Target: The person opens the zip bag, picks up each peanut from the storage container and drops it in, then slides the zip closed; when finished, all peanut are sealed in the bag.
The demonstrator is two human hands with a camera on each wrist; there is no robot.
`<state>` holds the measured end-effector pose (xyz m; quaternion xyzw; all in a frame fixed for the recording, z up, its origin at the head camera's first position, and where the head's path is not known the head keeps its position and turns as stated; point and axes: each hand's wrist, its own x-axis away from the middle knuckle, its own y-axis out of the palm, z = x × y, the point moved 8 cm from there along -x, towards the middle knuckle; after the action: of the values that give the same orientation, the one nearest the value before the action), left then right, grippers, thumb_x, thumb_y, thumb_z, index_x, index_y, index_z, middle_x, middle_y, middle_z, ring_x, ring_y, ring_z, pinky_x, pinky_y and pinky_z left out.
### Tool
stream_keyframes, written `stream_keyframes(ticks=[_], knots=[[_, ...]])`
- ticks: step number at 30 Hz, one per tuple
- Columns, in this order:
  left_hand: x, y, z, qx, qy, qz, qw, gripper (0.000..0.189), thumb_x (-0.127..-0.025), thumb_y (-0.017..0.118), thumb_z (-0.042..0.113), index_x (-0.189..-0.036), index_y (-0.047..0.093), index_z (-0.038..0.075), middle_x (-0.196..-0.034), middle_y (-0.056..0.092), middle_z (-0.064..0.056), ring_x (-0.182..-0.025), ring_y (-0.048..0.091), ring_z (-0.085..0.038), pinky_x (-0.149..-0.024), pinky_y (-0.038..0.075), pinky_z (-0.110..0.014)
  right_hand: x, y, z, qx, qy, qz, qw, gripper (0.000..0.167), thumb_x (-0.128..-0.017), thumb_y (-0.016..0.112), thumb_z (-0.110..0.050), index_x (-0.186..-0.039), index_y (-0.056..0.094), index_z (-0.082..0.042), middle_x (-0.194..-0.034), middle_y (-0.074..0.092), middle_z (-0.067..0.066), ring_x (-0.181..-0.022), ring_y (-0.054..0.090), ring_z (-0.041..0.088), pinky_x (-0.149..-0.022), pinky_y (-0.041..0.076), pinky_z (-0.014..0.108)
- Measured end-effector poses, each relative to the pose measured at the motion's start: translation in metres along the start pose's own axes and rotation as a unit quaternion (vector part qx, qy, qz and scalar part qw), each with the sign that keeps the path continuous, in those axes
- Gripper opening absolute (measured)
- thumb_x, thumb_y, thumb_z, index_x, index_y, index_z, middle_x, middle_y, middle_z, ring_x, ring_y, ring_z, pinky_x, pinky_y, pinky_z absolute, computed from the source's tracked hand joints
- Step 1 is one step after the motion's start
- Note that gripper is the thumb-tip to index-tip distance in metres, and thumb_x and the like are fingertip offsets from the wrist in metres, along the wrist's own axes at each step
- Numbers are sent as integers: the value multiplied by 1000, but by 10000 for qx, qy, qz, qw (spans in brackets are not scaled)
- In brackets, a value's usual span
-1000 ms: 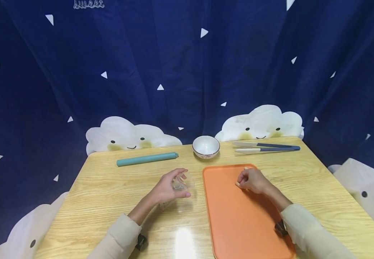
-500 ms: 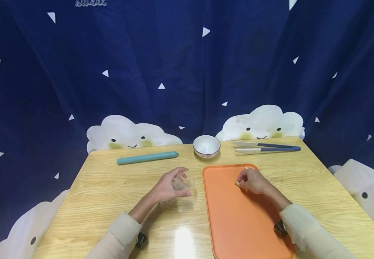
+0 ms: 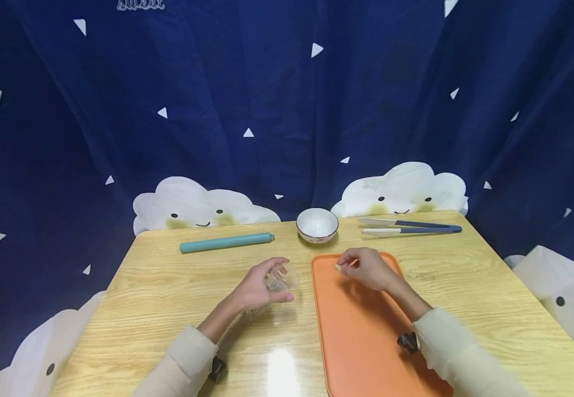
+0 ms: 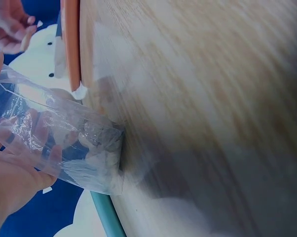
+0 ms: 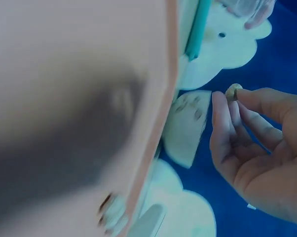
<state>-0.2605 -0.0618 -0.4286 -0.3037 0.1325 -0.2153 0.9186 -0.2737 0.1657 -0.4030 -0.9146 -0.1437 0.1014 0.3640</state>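
Note:
My left hand (image 3: 258,286) holds a clear plastic bag (image 3: 280,279) upright on the wooden table, thumb and fingers curved round its upper part. Small pale lumps lie in the bottom of the bag (image 4: 96,140). Above the far end of the orange tray (image 3: 356,331), my right hand (image 3: 370,269) pinches a small beige nut-like piece (image 5: 233,92) between thumb and fingertips. Another pale piece with brown marks (image 5: 113,213) lies on the tray near its rim in the right wrist view.
Behind the tray stands a white bowl (image 3: 317,224) with a dark rim. Navy tongs with pale tips (image 3: 411,227) lie at the back right. A teal stick (image 3: 227,242) lies at the back left. A blue curtain (image 3: 287,110) hangs behind the table.
My right hand has lifted from the tray's right side and moved left toward the bag, carrying the small nut-like piece. The left hand and the bag have stayed in place.

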Motion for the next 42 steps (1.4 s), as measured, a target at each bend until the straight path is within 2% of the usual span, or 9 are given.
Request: stream_keyframes(ticks=[5, 14, 19, 26, 30, 35, 42], knots=[[0, 0, 1, 24, 22, -10, 10000, 77, -72, 82, 28, -137, 47, 9, -115, 62, -10, -105, 55, -21, -93, 44, -46, -8, 13, -24, -362, -308, 99, 9988, 10, -83, 65, -5, -92, 69, -3, -83, 67, 7, -70, 61, 10, -65, 50, 21], [-1, 1, -1, 37, 48, 36, 10000, 76, -71, 82, 28, -137, 47, 12, -116, 62, -12, -106, 56, -21, -94, 44, -47, -19, 38, -59, -863, -794, 319, 9926, 8, -85, 67, -7, -92, 69, -4, -88, 71, 8, -78, 63, 12, -68, 52, 22], [-1, 0, -1, 62, 55, 45, 10000, 76, -72, 82, 28, -137, 47, 11, -117, 62, -12, -107, 56, -24, -94, 44, -48, -23, 52, -69, -1023, -864, 219, 9907, 4, -84, 69, -6, -87, 68, -4, -84, 69, 8, -74, 62, 10, -64, 51, 21], [1, 0, -2, 6, -108, 54, 9999, 78, -71, 82, 30, -138, 46, 13, -134, 55, -7, -118, 53, -29, -97, 43, -51, -23, 62, -77, -962, -969, 96, 9906, 3, -83, 71, -7, -84, 69, -4, -80, 69, 6, -70, 59, 6, -62, 50, 18], [2, 0, -1, 46, -76, 37, 10000, 78, -71, 82, 30, -138, 46, 12, -125, 59, -9, -113, 55, -27, -95, 44, -49, -22, 60, -75, -876, -1000, 174, 9910, 5, -83, 71, -9, -87, 70, -6, -82, 70, 4, -72, 62, 5, -65, 52, 19], [1, 0, -1, 87, 2, 7, 10000, 76, -72, 82, 29, -137, 47, 11, -116, 62, -12, -106, 56, -23, -93, 44, -47, -20, 53, -61, -821, -773, 154, 9935, 7, -84, 71, -10, -89, 71, -6, -84, 70, 3, -75, 63, 6, -67, 52, 20], [1, -1, -3, 85, -38, 58, 9999, 75, -71, 83, 28, -136, 48, 16, -113, 63, -4, -105, 56, -20, -94, 44, -45, -14, 31, -34, -744, -536, 273, 9954, 10, -83, 71, -11, -91, 70, -4, -85, 71, 5, -76, 63, 10, -68, 52, 21]])
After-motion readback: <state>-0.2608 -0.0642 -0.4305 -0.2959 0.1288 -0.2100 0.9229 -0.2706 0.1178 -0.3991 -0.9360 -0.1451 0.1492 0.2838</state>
